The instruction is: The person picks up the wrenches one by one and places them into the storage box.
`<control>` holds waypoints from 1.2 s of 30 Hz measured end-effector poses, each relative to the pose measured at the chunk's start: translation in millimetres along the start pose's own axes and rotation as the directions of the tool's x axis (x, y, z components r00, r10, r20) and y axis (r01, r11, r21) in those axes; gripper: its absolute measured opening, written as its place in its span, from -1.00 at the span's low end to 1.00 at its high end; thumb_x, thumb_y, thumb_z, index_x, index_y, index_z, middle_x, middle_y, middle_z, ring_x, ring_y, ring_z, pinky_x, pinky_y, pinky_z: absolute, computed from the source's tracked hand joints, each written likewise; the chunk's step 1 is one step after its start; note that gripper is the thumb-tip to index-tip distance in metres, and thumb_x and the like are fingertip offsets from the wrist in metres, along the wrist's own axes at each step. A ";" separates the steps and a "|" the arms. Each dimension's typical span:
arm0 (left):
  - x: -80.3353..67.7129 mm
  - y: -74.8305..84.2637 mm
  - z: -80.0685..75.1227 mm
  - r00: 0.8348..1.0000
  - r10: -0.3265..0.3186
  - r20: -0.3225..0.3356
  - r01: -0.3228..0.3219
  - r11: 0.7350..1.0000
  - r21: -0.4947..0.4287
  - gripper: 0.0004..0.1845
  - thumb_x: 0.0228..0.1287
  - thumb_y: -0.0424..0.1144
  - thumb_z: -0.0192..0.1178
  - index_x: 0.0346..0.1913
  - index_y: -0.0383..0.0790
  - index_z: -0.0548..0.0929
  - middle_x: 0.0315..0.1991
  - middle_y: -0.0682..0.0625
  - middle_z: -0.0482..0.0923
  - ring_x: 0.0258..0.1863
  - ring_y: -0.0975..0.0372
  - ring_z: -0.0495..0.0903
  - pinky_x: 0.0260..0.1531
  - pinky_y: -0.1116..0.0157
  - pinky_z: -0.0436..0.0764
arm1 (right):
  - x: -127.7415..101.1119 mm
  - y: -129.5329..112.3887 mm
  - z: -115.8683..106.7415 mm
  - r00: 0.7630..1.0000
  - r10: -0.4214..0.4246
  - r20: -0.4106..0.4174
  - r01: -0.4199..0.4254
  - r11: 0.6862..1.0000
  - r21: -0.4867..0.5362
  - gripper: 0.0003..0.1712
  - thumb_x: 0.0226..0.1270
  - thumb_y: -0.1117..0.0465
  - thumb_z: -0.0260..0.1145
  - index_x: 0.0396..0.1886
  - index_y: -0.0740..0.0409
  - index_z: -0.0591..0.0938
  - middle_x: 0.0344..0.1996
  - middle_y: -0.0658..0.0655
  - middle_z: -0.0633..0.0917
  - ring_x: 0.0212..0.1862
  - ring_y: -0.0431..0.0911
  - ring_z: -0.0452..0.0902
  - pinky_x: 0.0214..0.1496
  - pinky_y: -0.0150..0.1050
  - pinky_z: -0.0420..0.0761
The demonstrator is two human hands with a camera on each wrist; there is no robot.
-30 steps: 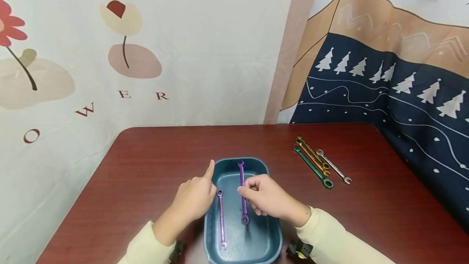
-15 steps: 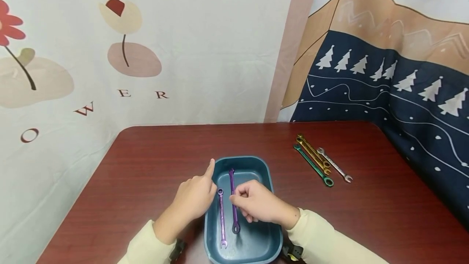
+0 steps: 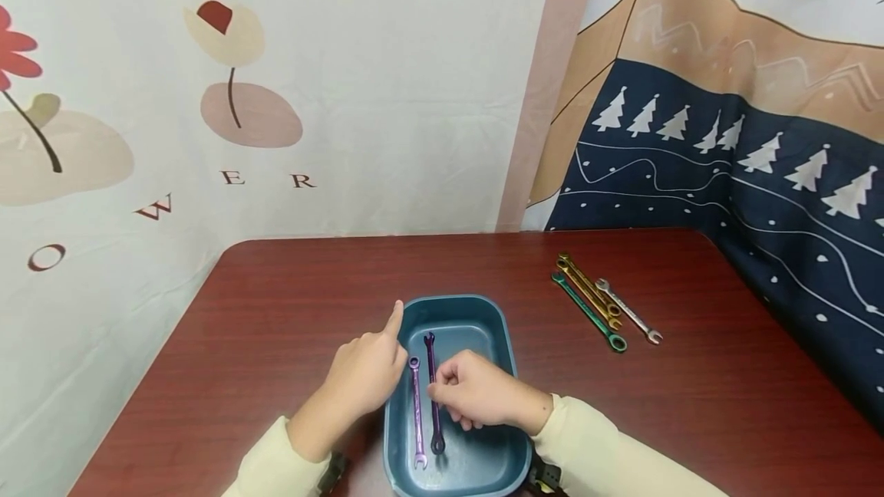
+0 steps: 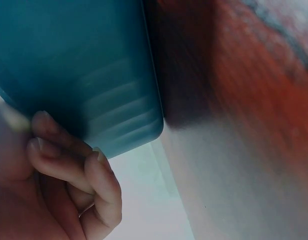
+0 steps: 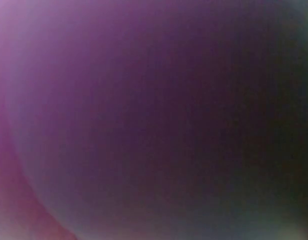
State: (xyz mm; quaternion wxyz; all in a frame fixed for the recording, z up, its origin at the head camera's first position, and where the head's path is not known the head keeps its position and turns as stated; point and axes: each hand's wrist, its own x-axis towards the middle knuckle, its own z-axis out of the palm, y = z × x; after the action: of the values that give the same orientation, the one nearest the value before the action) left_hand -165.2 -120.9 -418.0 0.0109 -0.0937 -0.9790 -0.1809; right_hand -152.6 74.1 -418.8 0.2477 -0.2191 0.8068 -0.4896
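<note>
Since a second ago, the right hand (image 3: 483, 399) has carried the dark purple wrench (image 3: 433, 393) leftward and down inside the teal tray (image 3: 456, 309), so it now lies just beside the lighter purple wrench (image 3: 417, 414). Its fingers are curled, pinching the shaft near the middle. The left hand (image 3: 366, 376) rests against the tray's left rim, forefinger extended and the other fingers curled against the outer wall.

Judging by look, the wrench is stiff metal, slim, fairly light and smooth enough to slip; the mid-shaft seems the steadiest place to hold.

Much of its shaft is hidden under the right hand. The right wrist view is only a purple blur. On the tabletop (image 3: 276, 313), four more wrenches (image 3: 601, 305) lie well apart.
</note>
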 end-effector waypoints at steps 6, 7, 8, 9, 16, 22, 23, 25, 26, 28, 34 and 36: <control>-0.3 -0.1 -1.2 1.000 0.000 0.005 0.000 1.000 -0.004 -0.26 0.39 -0.17 0.09 0.57 -0.23 0.14 -0.80 0.07 0.26 -0.82 0.21 0.23 -0.74 0.30 0.25 | 1.3 0.7 2.4 1.000 0.018 0.014 -0.018 1.000 -0.021 -0.56 0.42 0.21 0.23 -0.70 0.28 0.55 -0.87 -0.07 0.47 -0.84 -0.27 0.34 -0.79 -0.40 0.35; -0.3 0.1 -1.3 1.000 0.000 0.007 0.000 1.000 -0.003 -0.26 0.39 -0.17 0.09 0.57 -0.23 0.14 -0.80 0.07 0.26 -0.82 0.21 0.23 -0.73 0.30 0.25 | 1.2 0.9 2.5 1.000 0.019 0.016 -0.018 1.000 -0.025 -0.56 0.42 0.20 0.23 -0.69 0.30 0.56 -0.87 -0.07 0.47 -0.84 -0.27 0.34 -0.79 -0.41 0.35; -0.2 0.1 -1.3 1.000 0.000 0.007 0.000 1.000 -0.001 -0.26 0.39 -0.17 0.09 0.57 -0.23 0.14 -0.80 0.07 0.26 -0.82 0.21 0.23 -0.73 0.30 0.25 | 1.3 1.1 2.9 1.000 0.021 0.021 -0.021 0.999 -0.025 -0.56 0.42 0.21 0.23 -0.69 0.32 0.56 -0.88 -0.08 0.47 -0.84 -0.28 0.34 -0.78 -0.42 0.35; -0.1 0.1 -1.3 1.000 -0.001 0.008 0.001 1.000 0.001 -0.26 0.40 -0.17 0.09 0.57 -0.23 0.13 -0.80 0.07 0.27 -0.82 0.21 0.23 -0.72 0.30 0.26 | 1.4 1.5 3.1 0.999 0.022 0.026 -0.021 0.999 -0.027 -0.55 0.42 0.21 0.23 -0.68 0.33 0.57 -0.88 -0.08 0.47 -0.84 -0.27 0.34 -0.77 -0.42 0.35; -0.1 0.2 -1.8 1.000 -0.001 0.008 0.001 1.000 0.000 -0.27 0.40 -0.18 0.08 0.57 -0.23 0.13 -0.80 0.07 0.27 -0.81 0.21 0.24 -0.72 0.29 0.26 | 2.6 2.9 5.0 0.998 0.043 0.042 -0.039 0.996 -0.084 -0.52 0.43 0.20 0.23 -0.77 0.18 0.55 -0.93 -0.09 0.46 -0.86 -0.27 0.33 -0.73 -0.41 0.29; 0.0 -0.2 -2.2 1.000 0.003 0.004 -0.003 1.000 0.016 -0.28 0.40 -0.19 0.07 0.57 -0.24 0.14 -0.80 0.07 0.27 -0.79 0.21 0.25 -0.69 0.28 0.26 | 3.5 2.8 4.7 0.995 0.082 0.052 -0.076 0.991 -0.114 -0.50 0.43 0.19 0.24 -0.78 0.16 0.54 -0.94 -0.06 0.46 -0.87 -0.26 0.33 -0.75 -0.42 0.28; -0.1 -0.2 -2.1 1.000 0.004 0.004 -0.004 1.000 0.018 -0.28 0.40 -0.19 0.06 0.57 -0.24 0.14 -0.80 0.07 0.27 -0.79 0.21 0.25 -0.69 0.27 0.26 | 3.6 2.7 4.5 0.995 0.087 0.051 -0.081 0.990 -0.115 -0.51 0.43 0.19 0.24 -0.77 0.18 0.54 -0.93 -0.06 0.46 -0.87 -0.26 0.33 -0.75 -0.42 0.28; 0.0 -0.1 -1.9 1.000 0.004 0.004 -0.004 1.000 0.018 -0.28 0.40 -0.19 0.06 0.57 -0.23 0.15 -0.80 0.07 0.27 -0.79 0.21 0.26 -0.69 0.27 0.27 | 3.5 2.7 4.5 0.994 0.094 0.046 -0.088 0.989 -0.121 -0.52 0.43 0.19 0.24 -0.76 0.20 0.55 -0.94 -0.06 0.45 -0.88 -0.26 0.33 -0.76 -0.43 0.29; 0.0 0.0 -1.7 1.000 0.004 0.004 -0.004 1.000 0.017 -0.29 0.40 -0.19 0.05 0.57 -0.23 0.15 -0.80 0.07 0.27 -0.79 0.21 0.26 -0.68 0.27 0.27 | 3.4 2.8 4.5 0.994 0.099 0.043 -0.093 0.988 -0.124 -0.52 0.43 0.20 0.25 -0.75 0.21 0.55 -0.94 -0.06 0.45 -0.88 -0.26 0.33 -0.76 -0.42 0.29; -0.1 0.1 -1.5 1.000 0.006 0.004 -0.006 1.000 0.015 -0.29 0.40 -0.19 0.05 0.57 -0.24 0.15 -0.80 0.07 0.27 -0.79 0.21 0.25 -0.68 0.27 0.26 | 3.4 3.1 4.8 0.994 0.106 0.037 -0.101 0.986 -0.131 -0.53 0.42 0.20 0.26 -0.74 0.21 0.55 -0.94 -0.06 0.45 -0.88 -0.26 0.32 -0.77 -0.42 0.29; 0.0 -0.5 -0.6 1.000 -0.002 0.014 0.002 1.000 0.000 -0.28 0.41 -0.19 0.05 0.57 -0.23 0.13 -0.80 0.06 0.26 -0.81 0.20 0.23 -0.72 0.28 0.24 | 3.3 3.4 6.4 0.993 0.118 0.010 -0.115 0.981 -0.156 -0.55 0.40 0.20 0.27 -0.74 0.18 0.57 -0.96 -0.07 0.43 -0.89 -0.27 0.32 -0.79 -0.44 0.30; 0.7 -0.3 -0.3 1.000 -0.001 0.017 0.001 1.000 -0.004 -0.28 0.41 -0.18 0.05 0.57 -0.23 0.13 -0.80 0.06 0.27 -0.82 0.21 0.24 -0.73 0.29 0.24 | 3.0 3.1 6.6 0.992 0.124 0.005 -0.121 0.979 -0.167 -0.55 0.39 0.20 0.27 -0.75 0.18 0.57 -0.96 -0.07 0.43 -0.90 -0.28 0.32 -0.79 -0.45 0.29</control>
State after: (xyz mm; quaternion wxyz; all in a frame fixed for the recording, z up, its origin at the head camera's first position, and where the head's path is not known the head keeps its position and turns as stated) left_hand -165.9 -121.2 -417.8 0.0024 -0.0947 -0.9787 -0.1821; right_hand -151.2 69.1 -424.7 0.2644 -0.1928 0.8549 -0.4026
